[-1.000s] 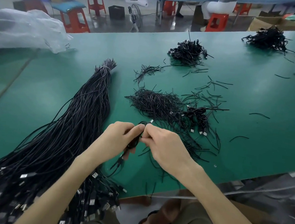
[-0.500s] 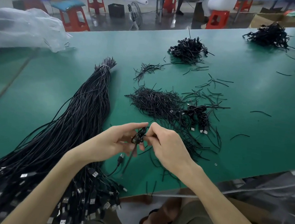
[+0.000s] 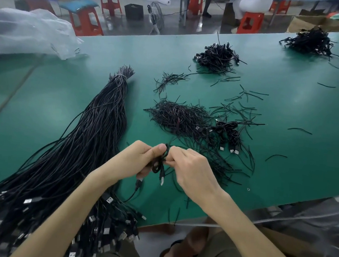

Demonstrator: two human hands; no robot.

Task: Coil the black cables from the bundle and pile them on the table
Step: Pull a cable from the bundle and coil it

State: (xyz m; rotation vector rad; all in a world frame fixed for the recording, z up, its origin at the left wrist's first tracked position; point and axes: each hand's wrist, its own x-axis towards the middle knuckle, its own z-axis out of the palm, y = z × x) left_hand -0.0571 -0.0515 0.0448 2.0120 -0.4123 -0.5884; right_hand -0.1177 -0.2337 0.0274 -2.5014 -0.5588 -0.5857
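A long bundle of black cables (image 3: 90, 140) lies on the green table (image 3: 292, 126), tied at its far end, with metal plugs spilling over the near edge. My left hand (image 3: 137, 160) and my right hand (image 3: 191, 171) meet over the near edge and both pinch one small coiled black cable (image 3: 160, 161). Two of its plugs dangle below the hands. A few coiled cables (image 3: 225, 133) lie just beyond the hands, beside a heap of short black ties (image 3: 178, 116).
Another pile of coiled cables (image 3: 218, 56) sits farther back, and more dark piles (image 3: 309, 42) lie at the far right. Loose ties are scattered across the middle. A crumpled clear plastic bag (image 3: 24, 31) rests at the left. Red stools stand beyond the table.
The cable between my hands has been gathered into a tighter coil, and its hanging tail has become shorter. Both hands have stayed over the near edge.
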